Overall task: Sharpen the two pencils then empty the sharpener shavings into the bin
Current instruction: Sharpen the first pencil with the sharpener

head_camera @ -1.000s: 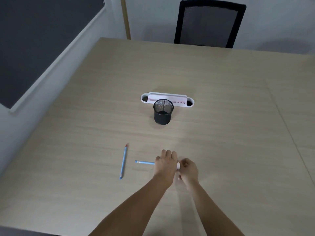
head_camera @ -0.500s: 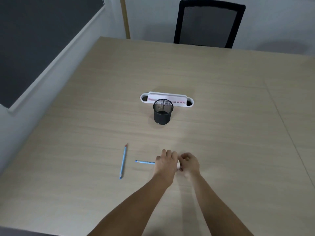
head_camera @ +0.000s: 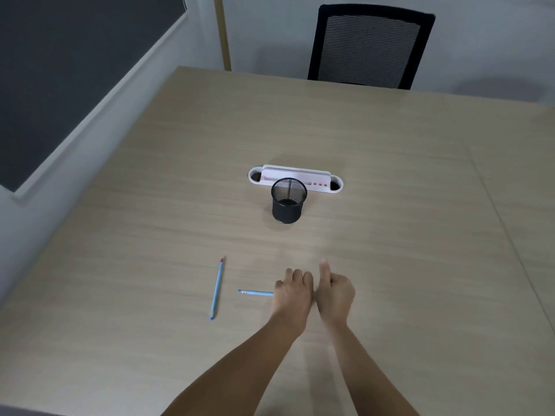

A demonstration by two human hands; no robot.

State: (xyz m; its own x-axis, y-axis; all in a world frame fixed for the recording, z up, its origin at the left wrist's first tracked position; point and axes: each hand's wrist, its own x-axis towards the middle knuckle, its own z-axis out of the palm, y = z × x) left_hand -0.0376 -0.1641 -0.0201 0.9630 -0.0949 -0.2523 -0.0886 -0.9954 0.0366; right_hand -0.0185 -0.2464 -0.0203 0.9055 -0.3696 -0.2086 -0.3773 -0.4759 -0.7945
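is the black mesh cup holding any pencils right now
No: the black mesh cup looks empty, one pencil lies loose on the table and the other pencil is in the left hand.

Office or meeting room: large wood-laminate table (head_camera: pixel 390 175), mesh-back office chair (head_camera: pixel 371 46), wall-mounted dark board (head_camera: pixel 60 70).

No readable text, label, brand or number appears anywhere. The white and pink plastic desk organiser (head_camera: pixel 295 181) carries small pink marks (too small to read as writing).
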